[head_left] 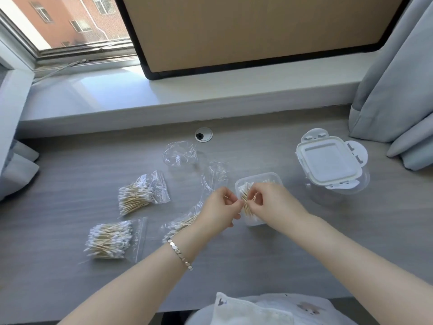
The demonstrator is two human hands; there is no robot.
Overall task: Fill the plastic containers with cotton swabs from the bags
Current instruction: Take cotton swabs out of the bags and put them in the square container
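An open clear plastic container (269,178) stands mid-table and holds wooden cotton swabs (244,188). Both hands meet over its near left edge. My left hand (220,207) and my right hand (269,202) each pinch the bundle of swabs that lies in the container. Two sealed bags of swabs lie at the left, one (138,193) farther and one (110,238) nearer. A third, opened bag (180,225) with swabs lies partly hidden under my left wrist. A second container (337,170) with a white clip lid stands at the right.
Two empty crumpled clear bags (180,153) (215,174) lie behind the hands. A round cable hole (203,134) sits at the table's back edge. A window sill runs behind it with a dark-framed board (246,34). Grey curtains (398,90) hang at the right.
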